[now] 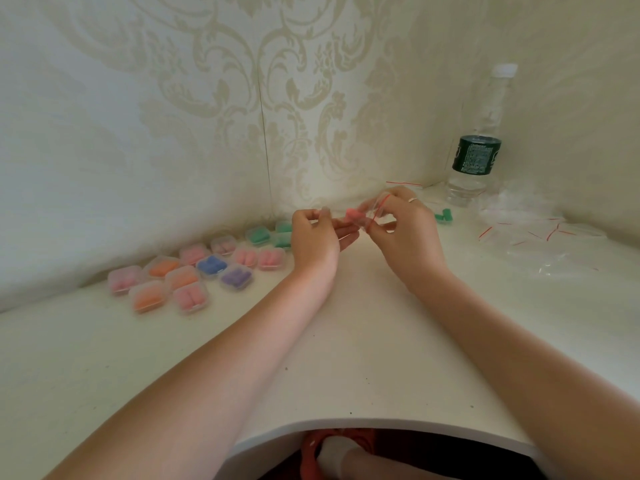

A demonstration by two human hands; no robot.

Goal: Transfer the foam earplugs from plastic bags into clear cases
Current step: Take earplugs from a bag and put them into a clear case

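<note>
Pink earplugs [354, 214] half out of a small red-zipped bag [375, 213] — filled clear cases [194, 271] clustered left.

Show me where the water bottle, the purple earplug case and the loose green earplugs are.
water bottle [477, 154]: head view, on its dark label.
purple earplug case [236, 277]: head view, middle of the lid.
loose green earplugs [443, 215]: head view, on the foam, beside the bottle's base.

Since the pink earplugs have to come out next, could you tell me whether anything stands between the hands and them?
Yes: the small plastic bag itself. The right hand pinches the bag, and the pink earplugs show at its left end, beside the fingers of the left hand. Nothing else visible intervenes.
</note>
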